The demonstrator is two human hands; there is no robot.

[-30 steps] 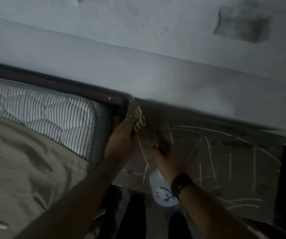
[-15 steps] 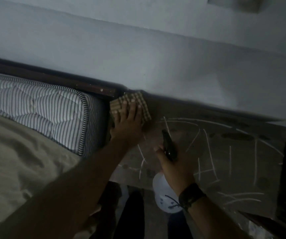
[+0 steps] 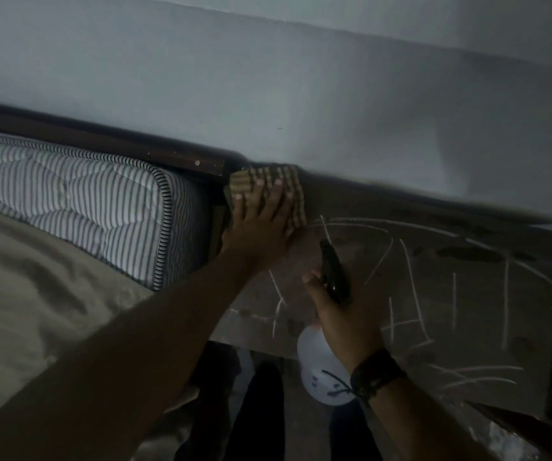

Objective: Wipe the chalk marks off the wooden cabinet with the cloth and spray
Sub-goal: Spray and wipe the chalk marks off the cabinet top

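Since a second ago, my left hand (image 3: pixel 261 221) has gone from bunching the cloth (image 3: pixel 269 191) at its fingertips to lying flat on it, and the cloth now sits spread at the far left corner of the cabinet top (image 3: pixel 467 294), hard against the wall (image 3: pixel 268 94). On my far left I see the striped mattress (image 3: pixel 68 201) with a tan sheet (image 3: pixel 35 294) below it, its dark bed frame (image 3: pixel 101 141) running along the wall. Next comes that left hand, fingers straight and fanned apart, palm pressing the striped cloth down on the wood; nothing is pinched. Just to the right, my right hand (image 3: pixel 341 314) hovers over the cabinet's near edge, fingers curled around the neck of the spray bottle (image 3: pixel 324 371). Its black nozzle (image 3: pixel 332 271) points away from me toward the wall, and the white body hangs below my wrist, which wears a dark band (image 3: pixel 376 372). Further right, chalk marks (image 3: pixel 414 291) cross most of the wooden top in arcs and straight strokes, with a few dark wet-looking patches near the back edge.
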